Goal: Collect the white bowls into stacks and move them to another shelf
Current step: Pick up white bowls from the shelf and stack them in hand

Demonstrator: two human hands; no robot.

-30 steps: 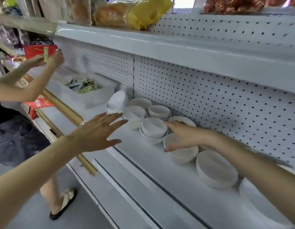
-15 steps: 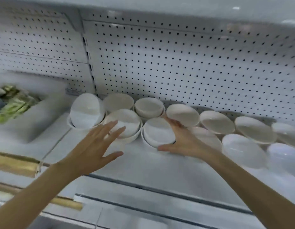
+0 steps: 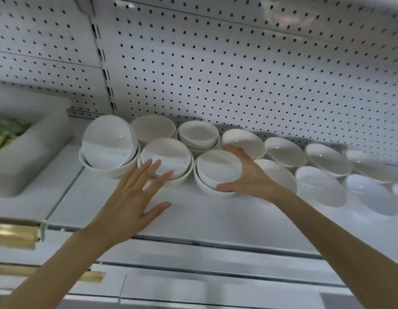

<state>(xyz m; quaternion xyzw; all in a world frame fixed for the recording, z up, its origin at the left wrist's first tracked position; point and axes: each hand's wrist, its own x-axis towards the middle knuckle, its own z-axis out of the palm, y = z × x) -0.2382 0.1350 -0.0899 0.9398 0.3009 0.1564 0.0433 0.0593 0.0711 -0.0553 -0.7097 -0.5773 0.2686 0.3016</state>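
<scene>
Left hand [image 3: 135, 197] spread wide, fingertips at the near rim of the middle stack [image 3: 165, 160]. Right hand [image 3: 249, 175] cups the right stack [image 3: 218, 170], thumb near, fingers far. More white bowls [image 3: 285, 151] crowd the shelf [image 3: 193, 215] right and behind; pegboard [image 3: 216, 74] beyond; tray [image 3: 26, 157] left.

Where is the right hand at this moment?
In the head view, the right hand sits centre-right on the shelf, cupped around the right side of a two-bowl stack, in the front row, right of the left hand.
</scene>
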